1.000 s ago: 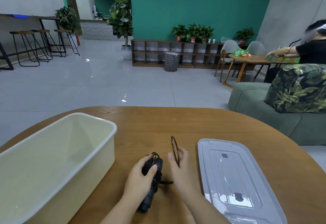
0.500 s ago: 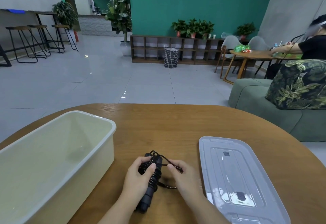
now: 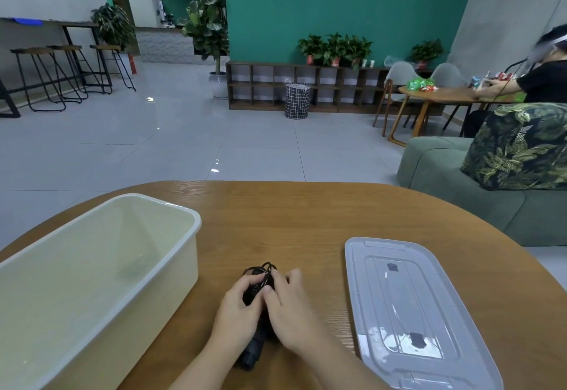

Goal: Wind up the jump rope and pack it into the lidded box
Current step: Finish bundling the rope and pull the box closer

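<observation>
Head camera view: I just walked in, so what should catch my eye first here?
Two bare hands, left hand and right hand, clasp a black jump rope bundle at the wooden table's near edge. An open cream box sits left; its clear lid lies flat on the right.

Only the two forearms and hands come into view from the bottom edge. The left hand (image 3: 237, 310) and the right hand (image 3: 290, 310) are both bare: no gloves, no rings on the fingers that show, no watch or band at either wrist. No sleeve reaches as far down as the forearms (whatever is worn above lies out of view). Fingernails look short and unpainted
</observation>
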A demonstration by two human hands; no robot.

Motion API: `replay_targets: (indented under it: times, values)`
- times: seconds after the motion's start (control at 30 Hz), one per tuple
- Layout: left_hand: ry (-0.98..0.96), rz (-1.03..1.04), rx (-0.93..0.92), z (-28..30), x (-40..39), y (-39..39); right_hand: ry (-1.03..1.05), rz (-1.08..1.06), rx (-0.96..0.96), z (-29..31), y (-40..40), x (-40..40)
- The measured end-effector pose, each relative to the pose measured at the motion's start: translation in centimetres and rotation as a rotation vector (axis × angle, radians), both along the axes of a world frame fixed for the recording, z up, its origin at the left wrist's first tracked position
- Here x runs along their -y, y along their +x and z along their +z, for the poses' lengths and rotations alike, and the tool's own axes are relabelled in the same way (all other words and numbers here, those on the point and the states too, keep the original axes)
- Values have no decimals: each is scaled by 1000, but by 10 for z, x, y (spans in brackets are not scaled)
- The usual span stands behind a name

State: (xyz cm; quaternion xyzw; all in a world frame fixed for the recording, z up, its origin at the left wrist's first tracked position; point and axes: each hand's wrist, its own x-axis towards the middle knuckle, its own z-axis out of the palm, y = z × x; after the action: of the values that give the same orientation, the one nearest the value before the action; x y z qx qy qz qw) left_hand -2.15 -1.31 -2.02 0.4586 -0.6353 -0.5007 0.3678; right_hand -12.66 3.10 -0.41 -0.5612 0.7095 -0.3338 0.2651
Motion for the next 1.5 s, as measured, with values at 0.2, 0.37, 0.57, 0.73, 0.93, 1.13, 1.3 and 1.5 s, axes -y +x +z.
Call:
replay_targets:
  times: [0.2, 0.37, 0.57, 0.73, 0.93, 1.13, 1.3, 1.5]
  values:
    - [155, 88, -116, 4, 0, 2, -19, -117, 174, 2, -21, -10]
    - [233, 150, -287, 21, 0, -1, 77, -162, 378, 1, -27, -22]
    - [212, 83, -443, 60, -7, -11, -75, -307, 882, 17, -24, -19]
    - [162, 75, -412, 64, -12, -14, -153, -457, 1109, 33, -17, -16]
    - [69, 112, -354, 62, -16, -18, -164, -297, 913, 52, -7, -22]
    - [124, 118, -414, 70, -14, -23, -138, -9, 957, 61, 0, -25]
    - [105, 4, -283, 68, -11, -18, -185, -44, 1007, 56, -12, -24]
    - [232, 58, -386, 69, 6, -9, -187, -13, 1026, 56, -22, -27]
